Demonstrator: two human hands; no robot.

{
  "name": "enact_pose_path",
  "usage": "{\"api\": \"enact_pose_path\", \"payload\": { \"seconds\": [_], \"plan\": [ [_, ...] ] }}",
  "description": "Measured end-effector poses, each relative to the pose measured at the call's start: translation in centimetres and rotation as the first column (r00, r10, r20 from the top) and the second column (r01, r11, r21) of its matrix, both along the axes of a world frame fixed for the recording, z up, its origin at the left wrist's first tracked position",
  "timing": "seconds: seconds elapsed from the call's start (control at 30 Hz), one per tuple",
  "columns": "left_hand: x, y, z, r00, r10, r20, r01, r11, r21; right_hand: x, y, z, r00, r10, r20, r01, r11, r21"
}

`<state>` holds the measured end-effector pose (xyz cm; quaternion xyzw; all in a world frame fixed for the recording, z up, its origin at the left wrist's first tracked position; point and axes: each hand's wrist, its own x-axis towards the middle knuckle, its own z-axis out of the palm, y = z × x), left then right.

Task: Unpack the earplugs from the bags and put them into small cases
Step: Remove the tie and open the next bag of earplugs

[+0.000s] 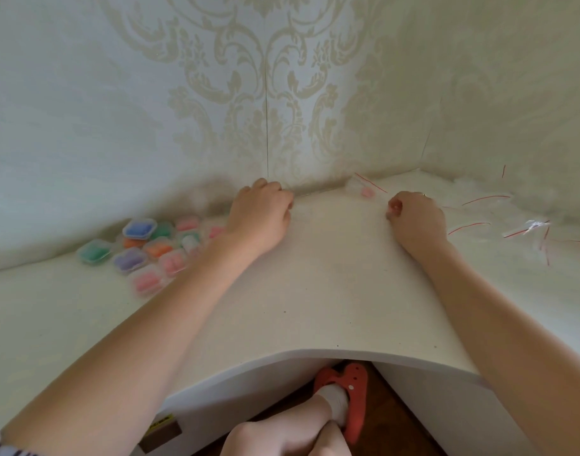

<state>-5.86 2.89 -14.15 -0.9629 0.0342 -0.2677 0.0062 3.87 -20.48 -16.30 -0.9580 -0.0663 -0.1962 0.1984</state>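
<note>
1. At frame centre, your left hand [260, 210] rests on the white tabletop [315, 291], fingers curled, apparently empty.
2. Your right hand [415, 218] pinches a small clear bag with a pink earplug [367, 191].
3. Small clear cases of coloured earplugs [150, 248] cluster at left; empty red-striped bags [528, 225] lie at right.

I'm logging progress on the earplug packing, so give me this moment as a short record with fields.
surface: white table set against a patterned wall
left hand: fingers curled, resting at the table's far edge; holding anything: cannot tell
right hand: fingers curled round a pink earplug
bags: clear zip bags with red strips, scattered right; one holds something pink
cases: filled small cases, several colours, clustered left
</note>
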Motion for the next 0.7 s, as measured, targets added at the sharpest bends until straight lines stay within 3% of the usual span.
{"api": "enact_pose_path", "payload": {
  "seconds": [0.13,0.2,0.27,0.3,0.37,0.4,0.47,0.6,0.7],
  "plan": [
    [0.0,-1.6,-0.8,0.994,-0.101,-0.051,0.098,0.994,-0.052,-0.1,-0.2,-0.1,0.998,0.013,0.057,-0.018,0.997,0.073],
    [0.0,-1.9,-1.1,0.992,-0.119,-0.051,0.112,0.985,-0.128,-0.3,-0.1,0.3,0.994,0.031,0.104,-0.055,0.97,0.238],
    [-0.1,-2.3,-1.2,0.989,-0.142,-0.031,0.125,0.94,-0.317,-0.5,0.2,1.2,0.987,0.06,0.149,-0.125,0.869,0.479],
    [-0.1,-2.7,-1.2,0.987,-0.16,-0.027,0.132,0.888,-0.441,-0.5,0.4,1.6,0.983,0.095,0.159,-0.171,0.79,0.589],
    [0.0,-3.4,-1.2,0.977,-0.212,-0.024,0.144,0.735,-0.662,-0.6,0.9,2.2,0.961,0.246,0.125,-0.242,0.537,0.808],
    [0.0,-3.7,-1.2,0.97,-0.24,-0.036,0.135,0.658,-0.74,-0.9,1.3,2.3,0.935,0.339,0.103,-0.244,0.403,0.882],
    [0.2,-4.2,-1.4,0.952,-0.299,-0.072,0.101,0.525,-0.845,-1.5,1.8,2.3,0.884,0.461,0.076,-0.215,0.256,0.942],
    [0.3,-4.4,-1.6,0.93,-0.351,-0.11,0.029,0.368,-0.929,-2.7,2.3,3.0,0.797,0.602,0.045,-0.191,0.18,0.965],
    [0.2,-4.1,-1.4,0.898,-0.437,-0.045,0.021,0.145,-0.989,-3.2,2.7,3.1,0.747,0.665,0.008,-0.198,0.211,0.957]
  ]
}}
